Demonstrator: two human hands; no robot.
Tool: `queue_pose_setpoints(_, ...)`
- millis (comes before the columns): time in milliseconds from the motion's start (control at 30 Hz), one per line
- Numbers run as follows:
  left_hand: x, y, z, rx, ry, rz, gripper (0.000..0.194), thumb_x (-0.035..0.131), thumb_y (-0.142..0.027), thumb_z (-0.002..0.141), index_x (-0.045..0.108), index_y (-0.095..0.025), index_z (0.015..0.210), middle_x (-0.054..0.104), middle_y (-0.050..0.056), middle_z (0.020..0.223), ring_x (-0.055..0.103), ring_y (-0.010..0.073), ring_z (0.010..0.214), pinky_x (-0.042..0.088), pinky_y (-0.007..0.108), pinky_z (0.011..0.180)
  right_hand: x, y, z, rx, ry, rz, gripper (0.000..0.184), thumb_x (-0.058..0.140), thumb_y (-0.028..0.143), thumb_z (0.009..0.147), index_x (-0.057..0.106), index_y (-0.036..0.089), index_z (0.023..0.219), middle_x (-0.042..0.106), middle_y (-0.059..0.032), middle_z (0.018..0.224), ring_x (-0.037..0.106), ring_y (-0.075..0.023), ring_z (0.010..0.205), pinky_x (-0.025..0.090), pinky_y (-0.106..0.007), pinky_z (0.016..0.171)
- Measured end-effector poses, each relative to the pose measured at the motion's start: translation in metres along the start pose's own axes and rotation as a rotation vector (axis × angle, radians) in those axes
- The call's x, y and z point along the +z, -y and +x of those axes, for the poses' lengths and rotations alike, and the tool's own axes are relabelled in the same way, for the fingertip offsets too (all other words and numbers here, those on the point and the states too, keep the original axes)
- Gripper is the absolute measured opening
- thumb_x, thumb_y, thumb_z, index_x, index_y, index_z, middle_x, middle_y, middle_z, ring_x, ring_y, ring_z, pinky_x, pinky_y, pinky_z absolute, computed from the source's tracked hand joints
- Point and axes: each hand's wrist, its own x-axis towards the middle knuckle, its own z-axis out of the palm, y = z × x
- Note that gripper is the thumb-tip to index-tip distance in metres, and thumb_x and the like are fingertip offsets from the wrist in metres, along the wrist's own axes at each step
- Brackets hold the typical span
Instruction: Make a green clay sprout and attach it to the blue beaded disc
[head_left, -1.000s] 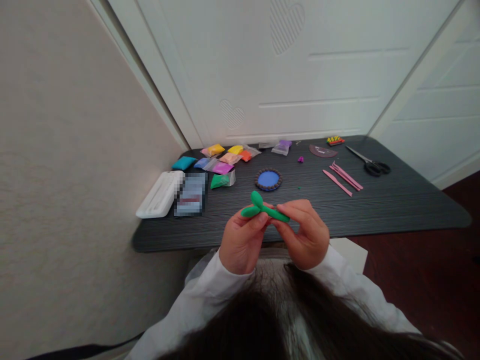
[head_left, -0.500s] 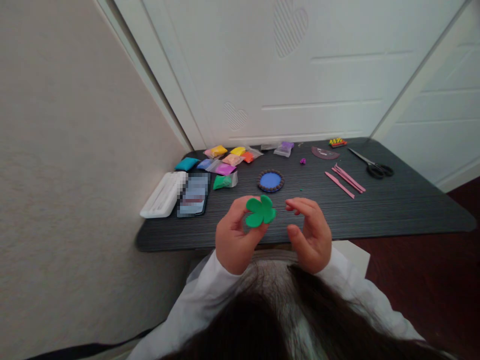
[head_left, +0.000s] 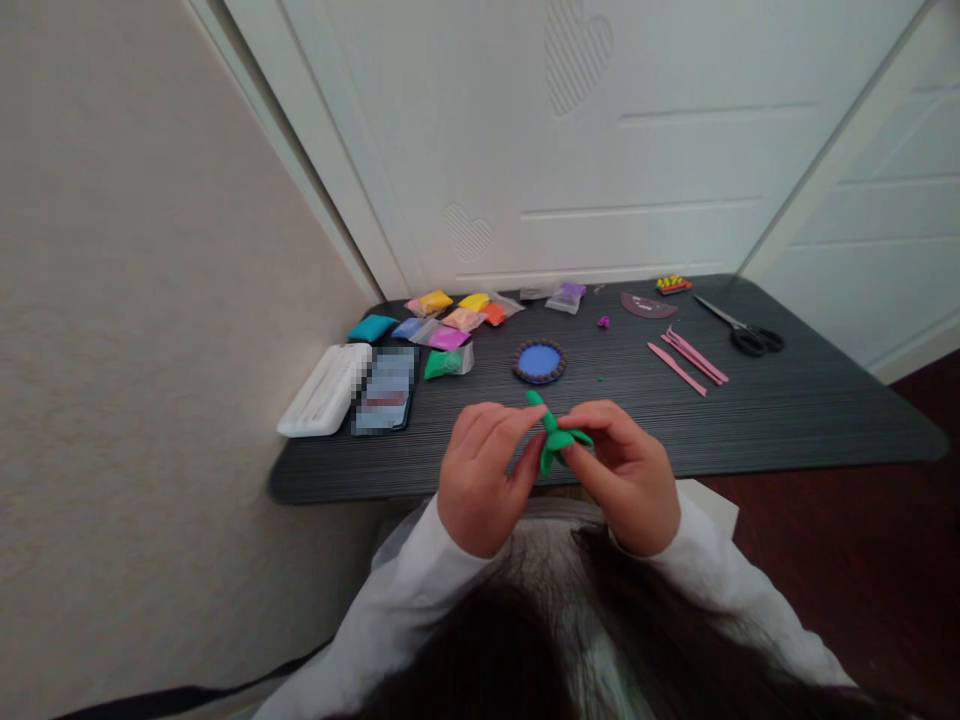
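Between my hands is a green clay piece (head_left: 558,440) with a stubby stem and several petal-like lobes. Its stem points up and away from me, while the lobes hang toward me. My left hand (head_left: 484,478) pinches it from the left, fingertips at the stem. From the other side, my right hand (head_left: 634,480) grips the lobes between thumb and fingers. Just beyond lies a round blue disc (head_left: 540,360) edged with small dark brown balls. A tiny green bit (head_left: 600,379) and a small purple lump (head_left: 604,322) rest on the dark table (head_left: 465,470).
At left are a white case (head_left: 324,392), a phone (head_left: 386,390) and several clay packets, including a green packet (head_left: 448,362). Pink modelling tools (head_left: 694,358), black-handled scissors (head_left: 754,340) and a translucent half-round piece (head_left: 647,305) lie at right. A white door (head_left: 637,160) stands behind.
My right hand has moved left and taken hold of the green clay piece. The piece has turned from lobes facing up to stem pointing away, and my left hand has shifted its grip.
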Motion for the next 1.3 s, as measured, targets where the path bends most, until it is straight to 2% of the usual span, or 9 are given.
queue_pose_setpoints(100, -0.006, -0.008, -0.002, -0.227, -0.006, -0.245, 0.032, 0.057, -0.011, 0.069, 0.056, -0.024, 0.098, 0.060, 0.003, 0.086, 0.053, 0.0179, 0.083, 0.040, 0.031, 0.079, -0.004, 0.002, -0.001, -0.121, -0.038, -0.024, 0.025, 0.056, 0.008, 0.070, 0.058, 0.023, 0.090, 0.055, -0.0018, 0.085, 0.053, -0.0146, 0.081, 0.044, -0.032, 0.073)
queue_pose_setpoints(167, -0.012, -0.013, -0.004, -0.308, 0.019, -0.417, 0.026, 0.054, -0.013, 0.071, 0.057, -0.022, 0.096, 0.059, 0.005, 0.089, 0.053, 0.0188, 0.087, 0.041, 0.032, 0.080, -0.006, 0.005, -0.003, -0.199, -0.049, -0.053, 0.031, 0.056, 0.005, 0.068, 0.058, 0.025, 0.092, 0.057, -0.0020, 0.086, 0.054, -0.0154, 0.083, 0.045, -0.033, 0.073)
queue_pose_setpoints(267, -0.018, -0.018, -0.007, -0.218, 0.097, -0.535, 0.033, 0.059, -0.017, 0.067, 0.056, -0.018, 0.099, 0.057, 0.008, 0.096, 0.050, 0.0229, 0.094, 0.039, 0.037, 0.085, -0.007, 0.009, -0.005, -0.257, -0.049, -0.055, 0.038, 0.056, 0.002, 0.066, 0.057, 0.026, 0.096, 0.058, -0.0021, 0.088, 0.055, -0.0160, 0.083, 0.045, -0.033, 0.073)
queue_pose_setpoints(367, -0.020, -0.021, -0.007, -0.086, 0.133, -0.436, 0.050, 0.067, -0.012, 0.057, 0.053, -0.017, 0.105, 0.055, 0.009, 0.100, 0.048, 0.0239, 0.097, 0.039, 0.040, 0.087, -0.006, 0.011, -0.006, -0.305, -0.048, -0.033, 0.045, 0.056, -0.001, 0.064, 0.055, 0.026, 0.100, 0.058, -0.0019, 0.089, 0.055, -0.0161, 0.084, 0.046, -0.033, 0.072)
queue_pose_setpoints(500, -0.017, -0.022, -0.007, -0.015, 0.098, -0.327, 0.048, 0.063, -0.003, 0.058, 0.054, -0.017, 0.103, 0.057, 0.008, 0.097, 0.050, 0.0214, 0.095, 0.042, 0.039, 0.084, -0.006, 0.012, -0.008, -0.366, -0.032, -0.037, 0.049, 0.057, -0.002, 0.063, 0.054, 0.026, 0.103, 0.059, -0.0015, 0.088, 0.056, -0.0161, 0.084, 0.046, -0.033, 0.072)
queue_pose_setpoints(733, -0.009, -0.021, -0.012, -0.071, -0.014, -0.395, 0.042, 0.058, 0.001, 0.062, 0.057, -0.019, 0.098, 0.059, 0.006, 0.093, 0.053, 0.0200, 0.091, 0.045, 0.037, 0.081, -0.003, 0.010, -0.009, -0.317, -0.087, -0.056, 0.042, 0.058, 0.003, 0.064, 0.053, 0.026, 0.099, 0.058, -0.0023, 0.087, 0.055, -0.0165, 0.083, 0.048, -0.034, 0.072)
queue_pose_setpoints(867, -0.006, -0.023, -0.012, -0.086, -0.062, -0.431, 0.038, 0.058, 0.001, 0.062, 0.059, -0.019, 0.094, 0.061, 0.005, 0.089, 0.054, 0.0197, 0.089, 0.045, 0.037, 0.080, -0.001, 0.010, -0.008, -0.343, -0.075, -0.024, 0.040, 0.057, 0.001, 0.064, 0.054, 0.026, 0.095, 0.058, -0.0013, 0.084, 0.055, -0.0160, 0.081, 0.048, -0.034, 0.072)
queue_pose_setpoints(1133, -0.002, -0.023, -0.014, -0.137, -0.092, -0.452, 0.035, 0.058, -0.001, 0.064, 0.059, -0.019, 0.094, 0.059, 0.006, 0.090, 0.053, 0.0196, 0.089, 0.045, 0.037, 0.080, -0.001, 0.010, -0.008, -0.332, -0.076, -0.014, 0.041, 0.057, -0.001, 0.063, 0.054, 0.026, 0.094, 0.058, -0.0012, 0.085, 0.055, -0.0162, 0.082, 0.048, -0.034, 0.072)
queue_pose_setpoints(1300, -0.001, -0.023, -0.014, -0.119, -0.083, -0.452, 0.036, 0.058, 0.000, 0.063, 0.059, -0.019, 0.095, 0.060, 0.005, 0.090, 0.053, 0.0192, 0.089, 0.044, 0.036, 0.081, 0.000, 0.010, -0.009, -0.312, -0.090, -0.049, 0.036, 0.057, 0.002, 0.065, 0.055, 0.026, 0.092, 0.059, -0.0013, 0.084, 0.056, -0.0159, 0.080, 0.048, -0.033, 0.070)
